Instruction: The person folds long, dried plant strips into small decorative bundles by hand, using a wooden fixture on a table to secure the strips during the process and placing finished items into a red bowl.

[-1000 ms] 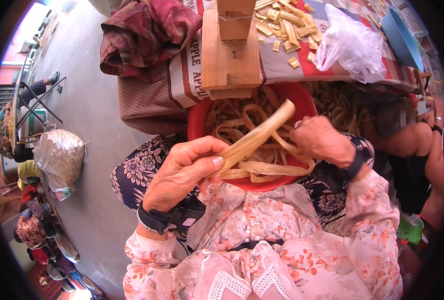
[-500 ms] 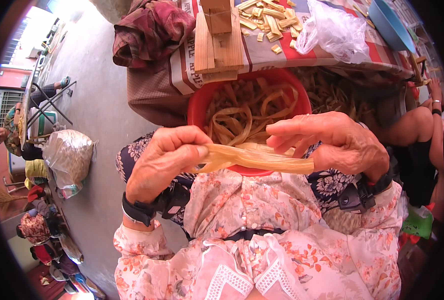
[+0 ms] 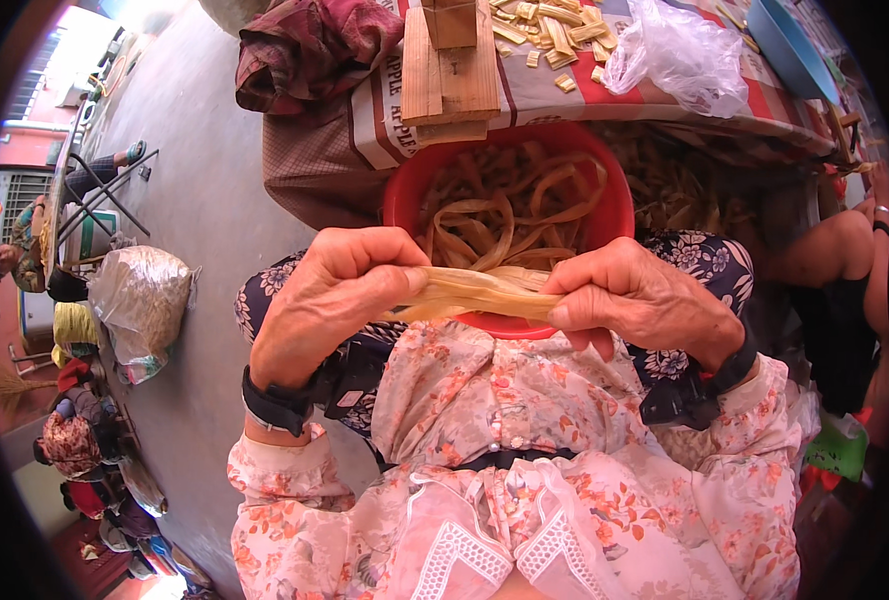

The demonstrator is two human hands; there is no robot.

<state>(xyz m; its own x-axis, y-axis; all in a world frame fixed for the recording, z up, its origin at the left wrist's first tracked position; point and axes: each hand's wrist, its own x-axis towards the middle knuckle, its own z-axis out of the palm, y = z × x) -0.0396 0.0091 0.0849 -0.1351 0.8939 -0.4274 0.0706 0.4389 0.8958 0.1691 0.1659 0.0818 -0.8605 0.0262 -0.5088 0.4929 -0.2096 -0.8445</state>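
Note:
A pale yellow, flat strip of dried plant fibre (image 3: 485, 298) stretches between my two hands over my lap. My left hand (image 3: 350, 290) pinches its left end between thumb and fingers. At the other end my right hand (image 3: 640, 300) is closed on the strip, thumb on top. Just beyond the strip stands a red plastic basin (image 3: 617, 205), its near rim partly hidden by the strip and my hands. Long, curled tan strips (image 3: 485, 220) lie inside it.
Beyond the basin, a cloth-covered table (image 3: 565, 118) carries a wooden block stand (image 3: 452, 85), short cut yellow pieces (image 3: 560, 35), a clear plastic bag (image 3: 680, 60) and a blue basin (image 3: 790, 50). At right sits a person (image 3: 845, 260). A filled plastic sack (image 3: 143, 300) stands on the floor at left.
My right hand, which had its fingers spread near the strip's right end, has moved left and closed on the strip. My left hand keeps its pinch.

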